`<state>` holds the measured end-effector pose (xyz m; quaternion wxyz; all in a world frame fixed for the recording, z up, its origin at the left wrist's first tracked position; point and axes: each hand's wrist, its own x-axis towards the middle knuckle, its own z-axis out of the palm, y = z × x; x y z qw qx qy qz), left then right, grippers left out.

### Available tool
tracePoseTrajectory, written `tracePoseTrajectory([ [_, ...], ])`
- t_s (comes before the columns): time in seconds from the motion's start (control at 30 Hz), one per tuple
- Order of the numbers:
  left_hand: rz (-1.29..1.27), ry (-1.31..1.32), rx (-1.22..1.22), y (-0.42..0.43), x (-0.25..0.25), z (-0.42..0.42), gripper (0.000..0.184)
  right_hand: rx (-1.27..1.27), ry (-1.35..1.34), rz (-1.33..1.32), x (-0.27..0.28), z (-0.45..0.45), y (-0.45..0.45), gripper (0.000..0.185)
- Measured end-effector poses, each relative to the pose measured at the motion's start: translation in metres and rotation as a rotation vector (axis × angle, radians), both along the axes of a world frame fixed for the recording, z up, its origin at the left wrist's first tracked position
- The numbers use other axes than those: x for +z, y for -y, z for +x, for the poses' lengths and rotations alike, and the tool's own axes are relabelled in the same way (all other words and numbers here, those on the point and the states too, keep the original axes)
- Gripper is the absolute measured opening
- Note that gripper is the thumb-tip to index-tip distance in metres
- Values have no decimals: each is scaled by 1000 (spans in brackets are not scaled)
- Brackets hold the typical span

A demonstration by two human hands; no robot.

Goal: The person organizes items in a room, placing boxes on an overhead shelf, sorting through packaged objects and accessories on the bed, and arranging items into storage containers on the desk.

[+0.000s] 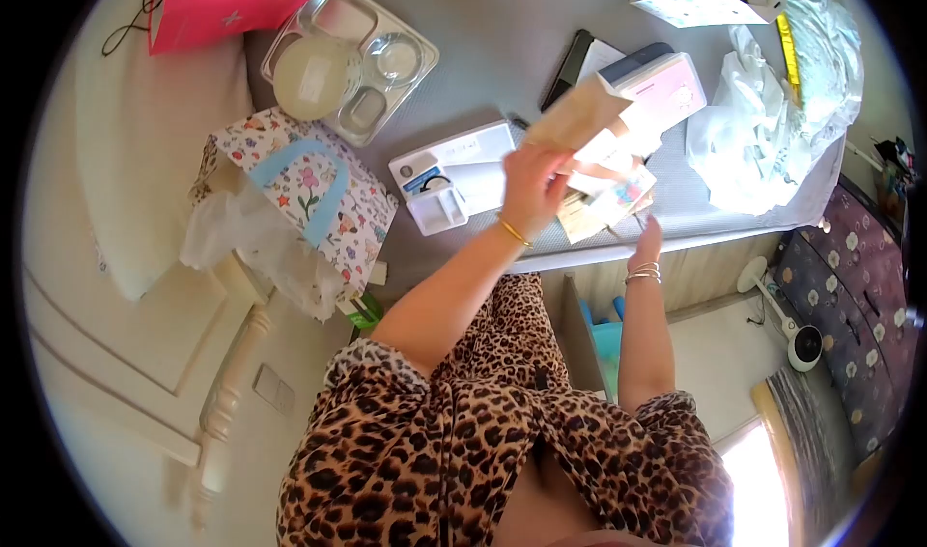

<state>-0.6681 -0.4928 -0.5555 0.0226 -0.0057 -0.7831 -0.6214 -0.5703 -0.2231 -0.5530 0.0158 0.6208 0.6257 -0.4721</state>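
Across the grey surface [483, 26], the left hand [534, 182] clamps blurred brown paper [579, 112] by some loose papers [584, 221] — right hand [649, 243] near them, its grip impossible to tell — and one hasty sweep could scatter them.

Gripping brown paper [579, 112] in L hand [537, 182], above loose papers [582, 221] nr front edge of grey surface [492, 40]. W/ R hand [649, 243] straight-fingered over same edge, just beside papers. Also w/ open white case [486, 186] to L of papers, pink box [668, 93] behind, metal tray [415, 82] twd L edge, plastic bag [739, 151] nr R edge.
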Motion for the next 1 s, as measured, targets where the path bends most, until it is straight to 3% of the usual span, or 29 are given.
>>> tracePoseTrajectory([
  [0.03,66,48,-15,-10,2,10,21,2,-30,51,-3,5,-2,56],
  [0.07,218,244,-24,-20,3,24,22,50,-40,152,30,-13,32,60],
  [0.1,371,440,-30,-28,2,37,23,50,-189,-62,39,-11,36,61],
  [0.13,371,533,-102,-32,-2,45,25,48,-336,-278,45,-8,36,63],
  [0.17,427,572,-164,-37,-5,52,25,41,-487,-483,51,-2,31,64],
  [0.2,484,610,-226,-43,-8,59,25,122,-466,-584,42,19,8,70],
  [0.3,478,616,-409,-37,0,65,24,346,-393,-560,55,17,1,83],
  [0.37,454,514,-457,-30,5,63,22,266,-453,-534,81,-3,29,84],
  [0.4,341,425,-513,-26,-5,67,40,272,-455,-505,85,-7,32,82],
  [0.5,364,467,72,-8,11,74,71,214,-514,-540,70,-10,27,68],
  [0.53,521,659,39,-8,3,85,88,162,-533,-540,72,-14,42,65],
  [0.63,1006,620,-36,-38,14,111,81,88,-523,-543,73,-11,70,55],
  [0.67,1078,712,-23,-46,19,117,62,54,-549,-570,67,-4,68,53],
  [0.77,736,817,-96,-38,9,109,43,37,-549,-527,69,-1,66,42],
  [0.8,727,701,-67,-34,7,107,29,46,-537,-492,73,-3,65,38],
  [0.9,790,818,-145,-25,0,102,30,376,-258,-421,86,-5,45,24],
  [0.93,795,813,-168,-25,-5,103,32,323,-266,-404,85,-6,45,14],
  [1.0,806,803,-212,-24,-14,108,37,341,-250,-402,77,3,37,21],
])
